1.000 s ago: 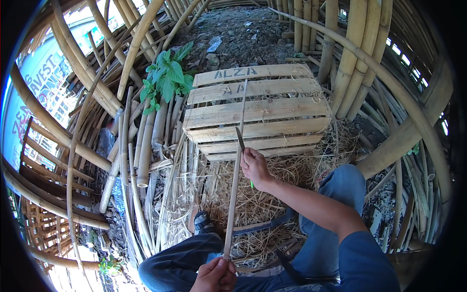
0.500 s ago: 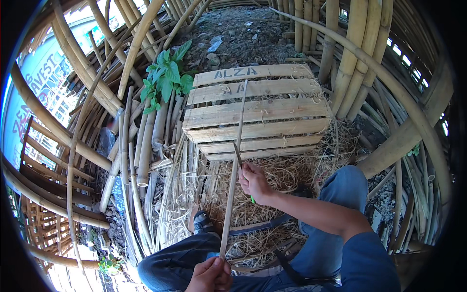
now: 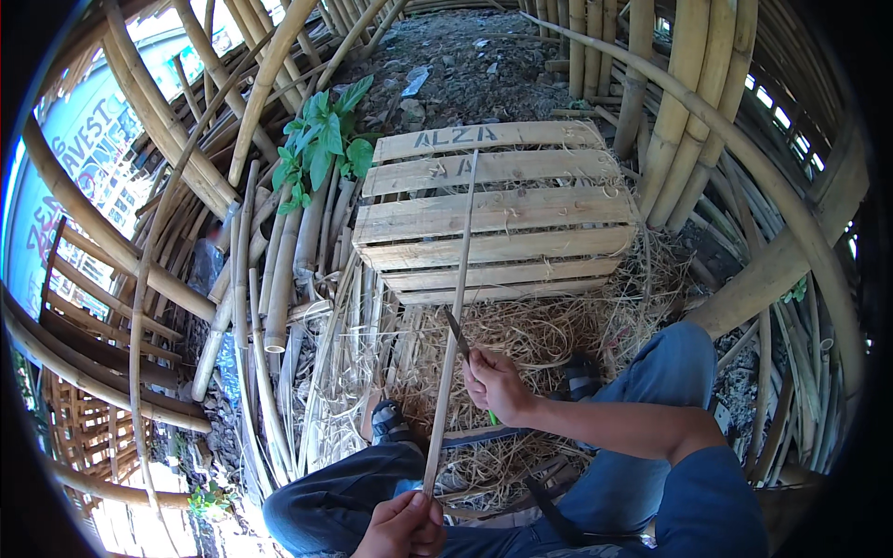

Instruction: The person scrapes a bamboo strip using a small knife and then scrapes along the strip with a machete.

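Just before the body, left hand (image 3: 400,527) closed on the near end of a long, pale, flat bamboo strip (image 3: 446,400). Ahead, right hand (image 3: 499,383) curled round a dark-bladed knife (image 3: 456,331), blade at strip. Strip whole, far end over a pale slatted wooden crate (image 3: 493,210). Curly straw-coloured shavings (image 3: 549,325) beyond right hand suggest cutting well begun; amount left unclear.

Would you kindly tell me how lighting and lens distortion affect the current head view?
In the head view, daylight washes out patches along the left side; also in the head view, bamboo poles near the dark rim look bowed, probably partly from the lens; in that same view, the crate is brightly lit with dark gaps, and the knife looks reasonably sharp.
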Motion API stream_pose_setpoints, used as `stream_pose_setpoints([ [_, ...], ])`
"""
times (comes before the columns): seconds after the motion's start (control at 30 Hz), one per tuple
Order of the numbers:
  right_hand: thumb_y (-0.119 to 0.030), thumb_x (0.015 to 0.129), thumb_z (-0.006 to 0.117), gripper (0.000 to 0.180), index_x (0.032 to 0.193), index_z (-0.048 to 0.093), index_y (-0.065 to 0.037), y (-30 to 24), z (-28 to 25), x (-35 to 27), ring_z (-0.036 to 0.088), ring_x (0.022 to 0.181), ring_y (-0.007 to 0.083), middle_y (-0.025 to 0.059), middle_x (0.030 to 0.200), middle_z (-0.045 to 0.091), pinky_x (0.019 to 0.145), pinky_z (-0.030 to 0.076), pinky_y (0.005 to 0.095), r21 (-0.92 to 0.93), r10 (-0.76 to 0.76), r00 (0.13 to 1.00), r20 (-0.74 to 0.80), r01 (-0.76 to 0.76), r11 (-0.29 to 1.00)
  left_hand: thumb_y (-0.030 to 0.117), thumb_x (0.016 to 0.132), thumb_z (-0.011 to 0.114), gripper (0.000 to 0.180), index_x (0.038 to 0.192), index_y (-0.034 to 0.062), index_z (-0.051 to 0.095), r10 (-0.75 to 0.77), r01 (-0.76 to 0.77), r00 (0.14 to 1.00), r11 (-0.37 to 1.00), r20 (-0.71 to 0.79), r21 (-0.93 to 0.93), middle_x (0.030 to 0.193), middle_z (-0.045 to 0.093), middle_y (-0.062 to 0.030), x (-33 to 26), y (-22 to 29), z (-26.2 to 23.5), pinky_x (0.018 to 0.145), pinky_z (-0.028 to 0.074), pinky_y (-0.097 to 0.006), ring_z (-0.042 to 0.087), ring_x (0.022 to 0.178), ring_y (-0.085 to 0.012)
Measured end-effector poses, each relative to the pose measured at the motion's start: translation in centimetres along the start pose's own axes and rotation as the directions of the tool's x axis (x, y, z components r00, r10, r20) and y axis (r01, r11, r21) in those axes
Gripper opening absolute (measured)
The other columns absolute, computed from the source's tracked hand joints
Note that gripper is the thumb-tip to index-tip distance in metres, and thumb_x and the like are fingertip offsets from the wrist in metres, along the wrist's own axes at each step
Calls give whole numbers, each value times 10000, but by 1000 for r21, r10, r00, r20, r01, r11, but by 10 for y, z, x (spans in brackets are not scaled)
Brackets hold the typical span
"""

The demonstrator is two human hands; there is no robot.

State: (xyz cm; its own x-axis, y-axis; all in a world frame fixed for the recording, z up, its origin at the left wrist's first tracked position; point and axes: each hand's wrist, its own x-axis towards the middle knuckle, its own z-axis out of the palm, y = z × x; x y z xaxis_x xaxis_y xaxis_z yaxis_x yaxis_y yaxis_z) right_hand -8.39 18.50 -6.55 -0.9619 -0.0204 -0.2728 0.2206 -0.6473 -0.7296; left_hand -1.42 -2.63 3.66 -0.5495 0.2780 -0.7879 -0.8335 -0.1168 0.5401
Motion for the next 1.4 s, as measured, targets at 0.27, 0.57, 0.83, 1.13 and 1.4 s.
stream_pose_setpoints([
  [0.27, -231, 966, 383, 273, 733, 428, -97, -8, -12, 27, 300, 414, 49, -28, 550, 367, 362, 231, 208, -111, -162, 984, 77, 170, 979, 244, 972, 365, 263, 820, 81, 505, -141, 170, 976, 970, 167, -172, 565, 438, -10, -15, -1, -7, 369, 332, -236, 368, 371, -104],
  [0.57, -314, 968, 389, 341, 718, 463, -94, 0, -8, 38, 340, 419, 52, -24, 534, 390, 356, 241, 214, -104, -334, 942, -42, 329, 939, 237, 923, 415, 178, 865, 106, 521, -173, 201, 967, 969, 185, -142, 561, 443, -20, -54, -44, -36, 342, 345, -295, 442, 436, -164],
  [0.83, -297, 965, 406, 321, 750, 499, -77, -27, -10, 56, 347, 459, 58, -17, 608, 416, 389, 267, 215, -6, -263, 925, -274, 272, 962, 288, 931, 355, 276, 901, 53, 497, 307, -271, 944, 522, 118, 809, 529, 397, -12, -49, -67, -29, 328, 298, -290, 402, 413, -160],
  [1.13, -256, 968, 388, 303, 746, 496, -81, -10, -19, 53, 336, 404, 68, -14, 544, 394, 360, 255, 222, 32, -232, 965, -122, 237, 971, 282, 953, 350, 258, 933, 68, 493, -208, 200, 977, 970, -48, -140, 538, 402, -11, -44, -68, -32, 324, 292, -277, 399, 401, -156],
  [1.4, -283, 974, 371, 285, 779, 464, -96, 0, -1, 26, 326, 421, 55, -22, 549, 376, 377, 254, 212, 82, -312, 949, -36, 314, 946, 251, 951, 391, 211, 933, 68, 494, -6, 3, 996, 1000, 93, 28, 541, 412, -1, -37, -81, -45, 325, 295, -268, 390, 394, -137],
])
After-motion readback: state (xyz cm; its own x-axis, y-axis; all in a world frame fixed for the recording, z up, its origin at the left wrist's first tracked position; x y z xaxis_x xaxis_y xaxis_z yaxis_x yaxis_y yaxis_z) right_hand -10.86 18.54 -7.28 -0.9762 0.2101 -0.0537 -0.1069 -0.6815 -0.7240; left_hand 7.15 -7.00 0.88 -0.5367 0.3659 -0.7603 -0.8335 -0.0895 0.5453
